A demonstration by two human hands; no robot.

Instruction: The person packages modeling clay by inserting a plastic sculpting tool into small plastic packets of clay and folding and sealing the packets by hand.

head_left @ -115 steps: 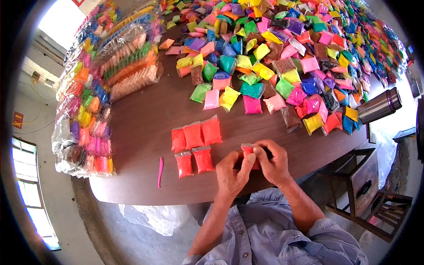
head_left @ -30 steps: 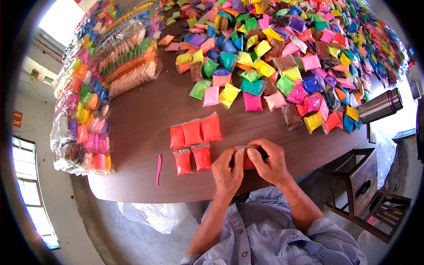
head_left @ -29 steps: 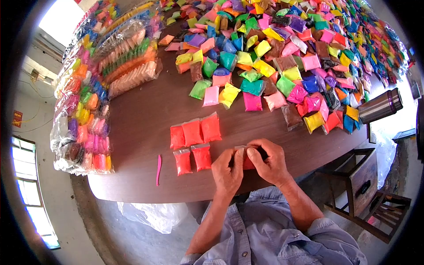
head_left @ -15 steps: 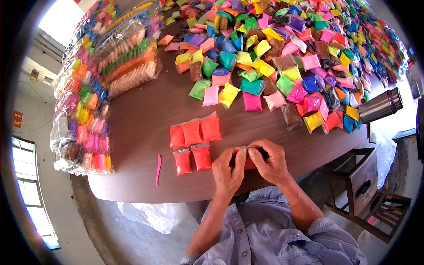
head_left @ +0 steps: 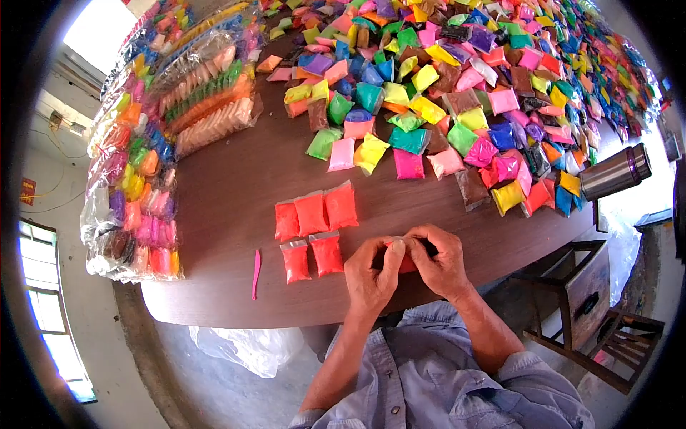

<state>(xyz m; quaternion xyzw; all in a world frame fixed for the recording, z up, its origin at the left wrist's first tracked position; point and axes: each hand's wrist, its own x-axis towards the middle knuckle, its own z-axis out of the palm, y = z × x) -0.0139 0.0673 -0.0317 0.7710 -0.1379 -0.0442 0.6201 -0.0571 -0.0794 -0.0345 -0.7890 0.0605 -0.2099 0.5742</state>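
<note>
Thumbs nearly meeting, a worker's left hand (head_left: 371, 277) and right hand (head_left: 440, 263) pinch a red packet (head_left: 407, 266) at the near edge of a brown counter (head_left: 214, 214). Both hands are curled nearly closed around it, thumbs on the near side, and they hide most of it from view; whether its top is sealed cannot be told.

Just beside the left hand lie five red packets (head_left: 311, 216), three in a back row and two in front, with a pink tool (head_left: 256, 275) farther left. A heap of mixed-colour packets (head_left: 429, 79) crowds the far side of the counter, its nearest pieces well short of the fingers but blocking the way beyond. Along the left edge sit clear bags (head_left: 136, 186) of more colours, next to bundled rows (head_left: 214, 107) in peach, orange and green. A steel flask (head_left: 616, 171) is at the heap's right side. Below the right end is a wooden stool (head_left: 589, 300); clear plastic sheeting (head_left: 246, 350) lies beneath the front edge.
</note>
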